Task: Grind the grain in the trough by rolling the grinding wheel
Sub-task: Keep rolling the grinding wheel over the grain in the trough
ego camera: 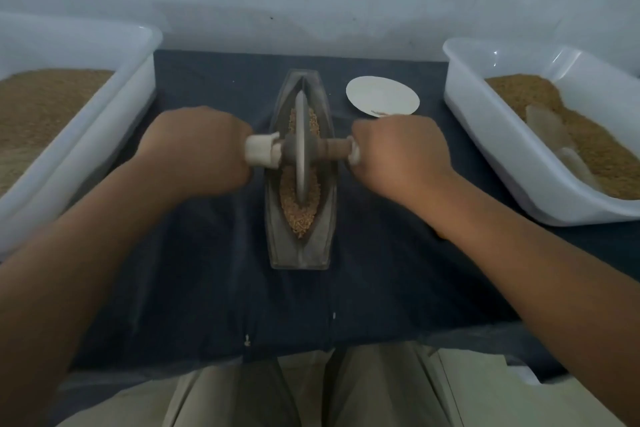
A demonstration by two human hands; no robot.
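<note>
i see my left hand (pixel 197 146) and right hand (pixel 398 149) each gripping an axle end of the grinding wheel (pixel 300 149), upright in the grain-filled trough (pixel 300 246).

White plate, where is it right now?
In the head view, the white plate lies on the dark cloth, right of the far end of the trough, just beyond the right hand, with the right grain tub further right.

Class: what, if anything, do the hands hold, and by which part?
Both hands hold the grinding wheel by its axle handle: the left hand grips the white-wrapped left end, the right hand the right end.
</note>
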